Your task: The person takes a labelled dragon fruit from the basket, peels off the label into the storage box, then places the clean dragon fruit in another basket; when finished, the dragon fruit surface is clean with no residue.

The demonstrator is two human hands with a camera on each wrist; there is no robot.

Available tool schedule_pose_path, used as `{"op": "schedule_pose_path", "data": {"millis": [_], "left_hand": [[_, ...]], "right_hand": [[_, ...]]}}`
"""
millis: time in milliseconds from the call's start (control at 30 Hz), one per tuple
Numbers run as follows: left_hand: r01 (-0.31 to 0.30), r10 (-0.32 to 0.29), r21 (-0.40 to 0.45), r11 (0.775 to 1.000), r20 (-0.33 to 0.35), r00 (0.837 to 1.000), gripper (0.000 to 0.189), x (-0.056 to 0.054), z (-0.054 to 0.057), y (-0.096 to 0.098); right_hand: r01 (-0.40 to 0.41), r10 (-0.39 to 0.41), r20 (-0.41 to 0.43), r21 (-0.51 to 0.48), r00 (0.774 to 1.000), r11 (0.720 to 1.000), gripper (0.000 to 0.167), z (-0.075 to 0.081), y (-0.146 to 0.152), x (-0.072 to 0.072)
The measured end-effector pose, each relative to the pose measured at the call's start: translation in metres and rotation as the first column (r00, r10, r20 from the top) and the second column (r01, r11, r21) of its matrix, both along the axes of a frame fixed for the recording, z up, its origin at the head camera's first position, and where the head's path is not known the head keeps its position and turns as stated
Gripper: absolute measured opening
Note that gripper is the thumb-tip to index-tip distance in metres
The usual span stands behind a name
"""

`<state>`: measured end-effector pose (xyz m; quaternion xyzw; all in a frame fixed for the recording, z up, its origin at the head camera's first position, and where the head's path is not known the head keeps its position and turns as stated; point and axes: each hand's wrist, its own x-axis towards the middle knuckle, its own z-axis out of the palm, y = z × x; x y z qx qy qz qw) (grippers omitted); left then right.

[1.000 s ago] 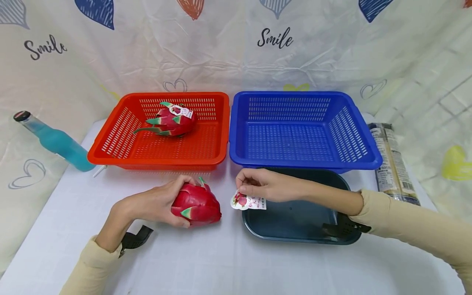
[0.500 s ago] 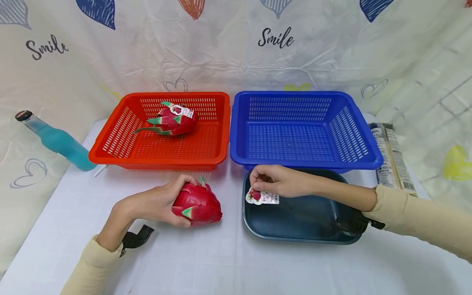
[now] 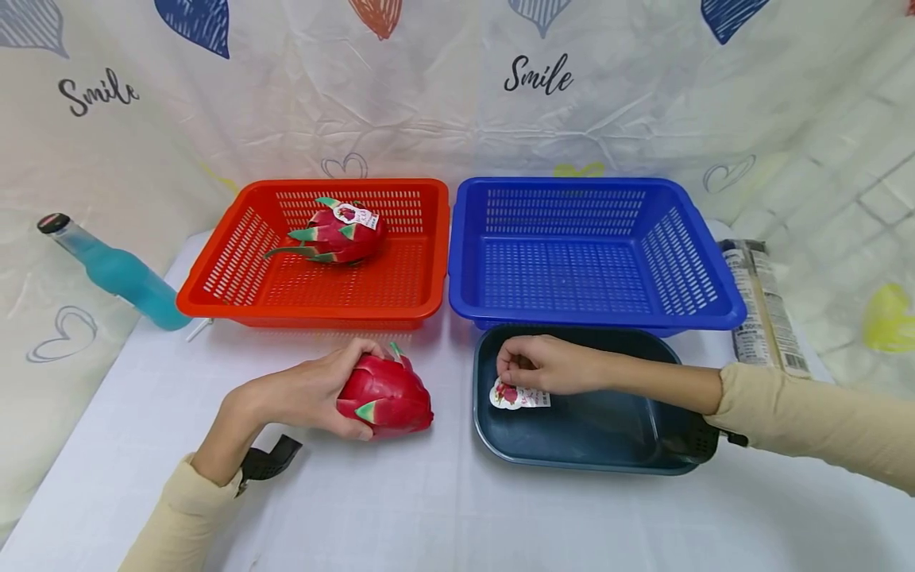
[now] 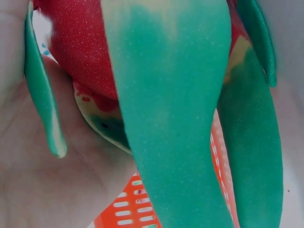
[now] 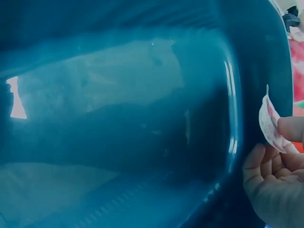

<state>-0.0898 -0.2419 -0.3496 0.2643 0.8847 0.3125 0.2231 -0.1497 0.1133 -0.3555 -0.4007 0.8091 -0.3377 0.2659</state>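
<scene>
My left hand (image 3: 314, 393) grips a red dragon fruit (image 3: 389, 397) on the white table, thumb at the near side and fingers over the far side. Its long green leaf tips (image 4: 171, 114) fill much of the left wrist view. Over the dark tray (image 3: 572, 454), my right hand (image 3: 554, 365) pinches a white fruit sticker (image 3: 520, 396) with printed red fruit on it. Thumb and fingers hold the sticker by its edge in the right wrist view, near the tray's end wall. A second dragon fruit (image 3: 339, 234), bearing a similar sticker, lies in the red basket (image 3: 422, 310).
A blue basket (image 3: 593, 314) stands right of the red one, just behind the dark tray. At the far left is a bottle (image 3: 129, 278) of turquoise liquid, with a thin white stick (image 3: 198, 330) beside it. A printed packet (image 3: 765, 310) lies along the right side.
My right hand has moved right with the sticker, from the tray's left edge to over its inside, then slightly lower. My left hand keeps its grip on the dragon fruit.
</scene>
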Motion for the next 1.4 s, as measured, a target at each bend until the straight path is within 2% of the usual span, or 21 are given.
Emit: {"op": "schedule_pose_path", "data": {"millis": [233, 733, 1133, 1400], "left_hand": [[0.020, -0.020, 0.008, 1.000, -0.019, 1.000, 0.089, -0.001, 0.000, 0.001], [0.018, -0.017, 0.009, 1.000, -0.013, 1.000, 0.090, 0.000, 0.001, 0.002], [0.029, -0.029, 0.012, 1.000, -0.031, 0.999, 0.086, -0.001, -0.001, 0.001], [0.020, -0.019, 0.016, 1.000, -0.020, 1.000, 0.089, -0.001, -0.001, 0.001]], "right_hand": [[0.010, -0.007, -0.129, 0.016, 0.992, 1.000, 0.005, -0.005, -0.002, -0.003], [-0.010, 0.029, -0.255, 0.075, 0.967, 0.997, 0.010, -0.011, -0.004, -0.003], [-0.013, 0.044, -0.310, 0.102, 0.950, 0.995, 0.012, -0.016, -0.003, -0.001], [-0.008, 0.048, -0.298, 0.133, 0.953, 0.991, 0.017, -0.018, 0.001, 0.002]]}}
